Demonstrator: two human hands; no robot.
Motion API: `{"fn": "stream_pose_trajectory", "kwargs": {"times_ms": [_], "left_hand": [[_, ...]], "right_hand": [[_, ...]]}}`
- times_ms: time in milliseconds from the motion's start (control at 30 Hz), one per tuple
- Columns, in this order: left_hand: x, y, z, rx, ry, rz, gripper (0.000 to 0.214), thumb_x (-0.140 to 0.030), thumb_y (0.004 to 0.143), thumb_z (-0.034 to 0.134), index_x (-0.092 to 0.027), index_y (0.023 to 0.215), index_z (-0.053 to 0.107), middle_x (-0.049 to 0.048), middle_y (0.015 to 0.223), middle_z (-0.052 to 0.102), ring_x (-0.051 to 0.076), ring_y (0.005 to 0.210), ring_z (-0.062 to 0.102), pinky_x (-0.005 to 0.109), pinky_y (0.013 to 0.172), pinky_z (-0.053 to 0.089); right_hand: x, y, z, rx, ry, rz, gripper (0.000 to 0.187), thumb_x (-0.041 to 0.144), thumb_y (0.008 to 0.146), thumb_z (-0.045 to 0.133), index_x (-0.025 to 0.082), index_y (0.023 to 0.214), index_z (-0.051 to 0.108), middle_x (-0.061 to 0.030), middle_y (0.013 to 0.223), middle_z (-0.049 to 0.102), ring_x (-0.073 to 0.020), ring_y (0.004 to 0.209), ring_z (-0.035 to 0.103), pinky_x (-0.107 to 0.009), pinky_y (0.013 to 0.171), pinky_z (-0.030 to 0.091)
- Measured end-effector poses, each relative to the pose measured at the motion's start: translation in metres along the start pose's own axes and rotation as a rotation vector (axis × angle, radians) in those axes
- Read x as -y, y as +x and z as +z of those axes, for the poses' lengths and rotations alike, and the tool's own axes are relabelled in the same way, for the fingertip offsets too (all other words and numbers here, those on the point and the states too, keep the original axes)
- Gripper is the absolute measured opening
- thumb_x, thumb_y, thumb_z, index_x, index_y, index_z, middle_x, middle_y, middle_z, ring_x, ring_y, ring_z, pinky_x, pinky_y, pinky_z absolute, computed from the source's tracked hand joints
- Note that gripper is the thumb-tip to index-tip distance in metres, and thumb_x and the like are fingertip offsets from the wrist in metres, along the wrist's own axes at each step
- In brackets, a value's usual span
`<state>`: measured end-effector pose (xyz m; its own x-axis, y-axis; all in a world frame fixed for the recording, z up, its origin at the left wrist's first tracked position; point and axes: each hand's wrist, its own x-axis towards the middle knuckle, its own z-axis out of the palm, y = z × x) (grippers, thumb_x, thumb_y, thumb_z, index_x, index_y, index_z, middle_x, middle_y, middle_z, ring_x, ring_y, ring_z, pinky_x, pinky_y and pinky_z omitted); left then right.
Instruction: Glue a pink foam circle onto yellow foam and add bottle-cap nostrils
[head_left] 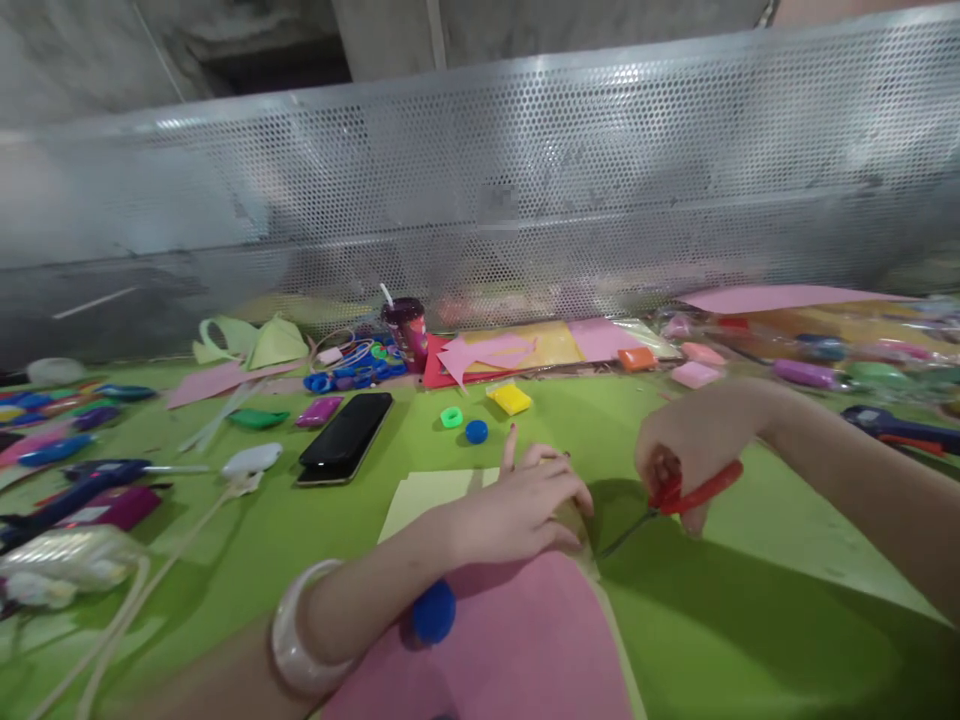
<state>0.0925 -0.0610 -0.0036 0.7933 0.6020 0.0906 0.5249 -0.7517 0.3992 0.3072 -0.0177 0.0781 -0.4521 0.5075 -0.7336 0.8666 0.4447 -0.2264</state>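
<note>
My right hand (686, 452) is closed round red-handled scissors (675, 497), whose blades point left toward a pale yellow-green sheet. My left hand (529, 505) grips the edge of that pale sheet (427, 492), fingers curled with one finger raised. A pink foam sheet (510, 650) lies under my left forearm, near the front edge. A blue round lump (433, 611) sits beside my wrist, which wears a white bangle (300, 640).
On the green table (750, 620) lie a black phone (346, 437), a yellow block (511, 399), a green ring (451, 417), a blue ball (476, 431), a dark cup (406, 330), glue guns (82, 485) at left and coloured clay and paper along the perforated metal screen (525, 190).
</note>
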Motion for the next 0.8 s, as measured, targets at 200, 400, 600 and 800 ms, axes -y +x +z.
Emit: {"fn": "stream_pose_trajectory", "kwargs": {"times_ms": [200,400,600,800], "left_hand": [[0.008,-0.001,0.002,-0.081,-0.050,0.066,0.008,-0.022,0.086,0.056,-0.023,0.086,0.063,-0.0021,0.090,0.064,0.015,0.107,0.047,0.041,0.107,0.015],[0.008,-0.003,0.004,-0.169,-0.040,0.128,0.011,-0.022,0.087,0.053,-0.025,0.089,0.063,-0.0017,0.091,0.065,0.015,0.107,0.046,0.037,0.106,0.017],[0.005,-0.005,0.001,-0.161,-0.030,0.120,0.014,-0.025,0.088,0.051,-0.025,0.097,0.062,0.0003,0.095,0.065,0.018,0.110,0.045,0.041,0.106,0.018],[0.001,-0.003,-0.001,-0.113,-0.059,0.075,0.020,-0.024,0.086,0.055,-0.024,0.105,0.059,0.0003,0.095,0.067,0.019,0.113,0.044,0.043,0.106,0.018]], "right_hand": [[-0.004,0.015,-0.005,0.038,0.205,-0.033,0.025,0.031,0.052,0.078,0.013,0.066,0.069,0.0013,0.060,0.065,-0.0105,0.054,0.058,-0.019,0.050,0.040],[-0.004,0.026,-0.013,0.041,0.615,0.090,0.023,0.012,0.039,0.079,0.012,0.055,0.063,0.0074,0.047,0.060,-0.0093,0.041,0.055,-0.016,0.038,0.035],[-0.004,0.024,-0.014,0.109,0.305,-0.097,0.013,0.011,0.047,0.076,0.009,0.053,0.064,0.0056,0.047,0.061,-0.0053,0.043,0.051,-0.012,0.040,0.033],[-0.001,0.026,-0.012,0.169,0.229,-0.152,0.014,0.016,0.054,0.075,0.008,0.052,0.065,0.0071,0.044,0.057,-0.0027,0.042,0.044,-0.010,0.039,0.029]]}}
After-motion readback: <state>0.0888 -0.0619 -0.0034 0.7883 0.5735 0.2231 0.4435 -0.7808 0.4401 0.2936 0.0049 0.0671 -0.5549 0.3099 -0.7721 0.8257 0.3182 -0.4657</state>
